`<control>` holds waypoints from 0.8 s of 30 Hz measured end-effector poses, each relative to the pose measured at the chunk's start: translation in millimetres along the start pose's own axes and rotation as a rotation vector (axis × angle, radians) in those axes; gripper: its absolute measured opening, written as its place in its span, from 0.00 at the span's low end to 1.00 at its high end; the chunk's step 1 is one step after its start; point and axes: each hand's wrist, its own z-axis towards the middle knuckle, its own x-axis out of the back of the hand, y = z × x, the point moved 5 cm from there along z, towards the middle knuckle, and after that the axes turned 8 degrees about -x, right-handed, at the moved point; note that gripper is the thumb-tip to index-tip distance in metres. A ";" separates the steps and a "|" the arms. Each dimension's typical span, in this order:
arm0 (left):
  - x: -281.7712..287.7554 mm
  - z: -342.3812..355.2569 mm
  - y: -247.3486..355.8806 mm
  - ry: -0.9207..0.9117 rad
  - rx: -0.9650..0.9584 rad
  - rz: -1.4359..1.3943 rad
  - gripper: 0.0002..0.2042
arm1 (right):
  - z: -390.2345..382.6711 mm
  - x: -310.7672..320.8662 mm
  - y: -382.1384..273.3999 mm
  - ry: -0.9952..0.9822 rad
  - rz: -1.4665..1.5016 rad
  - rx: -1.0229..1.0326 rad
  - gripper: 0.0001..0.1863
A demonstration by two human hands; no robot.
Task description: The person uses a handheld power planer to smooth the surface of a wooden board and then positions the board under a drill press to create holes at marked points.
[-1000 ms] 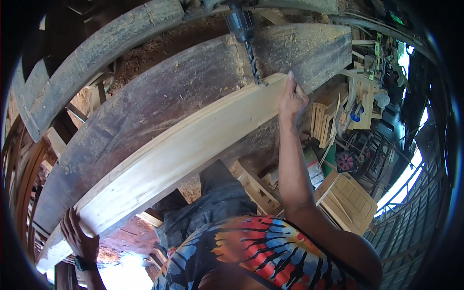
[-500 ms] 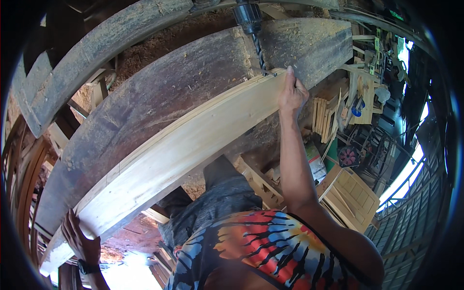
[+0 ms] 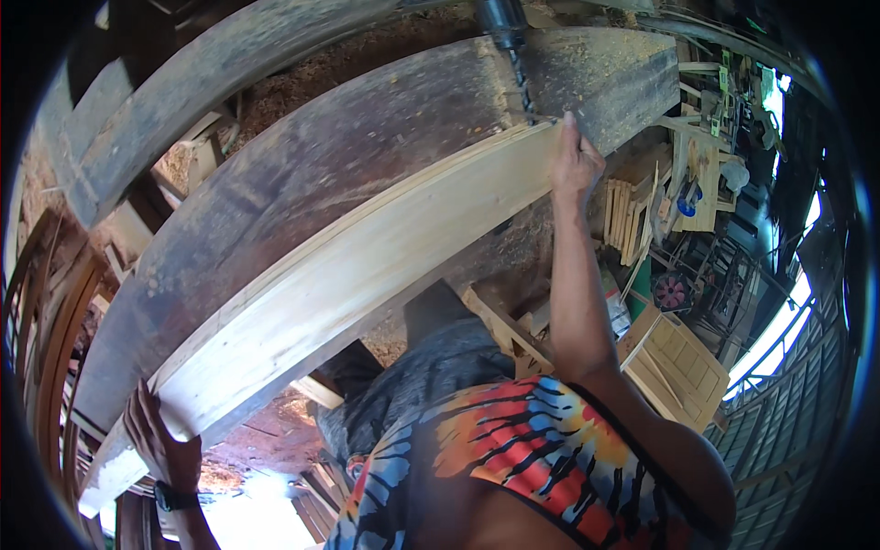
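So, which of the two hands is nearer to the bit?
The right hand, at the end of the board beside the bit. The left hand, with the watch at its wrist, is near the other end.

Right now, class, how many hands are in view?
2: the left hand on the pale board near its lower-left end; the right hand at its upper-right end, by the drill bit.

Two hands (image 3: 165, 442) (image 3: 576, 167) are showing. One pale board (image 3: 362, 263), one drill bit (image 3: 522, 84), one drill chuck (image 3: 501, 22) and one wristwatch (image 3: 174, 497) are appearing.
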 end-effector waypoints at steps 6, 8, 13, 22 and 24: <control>4.1 1.6 -8.4 0.066 -0.124 -0.052 0.47 | 5.1 1.9 5.0 0.043 -0.083 -0.001 0.27; -1.4 -5.8 -23.0 0.099 -0.149 -0.067 0.47 | -4.1 -3.7 3.5 0.073 -0.110 -0.020 0.27; -1.0 -9.4 -23.2 0.174 -0.183 -0.095 0.46 | 2.1 0.1 11.4 0.040 -0.063 -0.028 0.28; -0.9 -5.6 -12.5 0.175 -0.260 -0.092 0.43 | 8.7 4.5 8.4 0.116 -0.164 0.095 0.29; 2.3 -8.2 -21.6 0.146 -0.239 -0.097 0.43 | -5.6 0.8 0.7 0.077 -0.092 0.063 0.29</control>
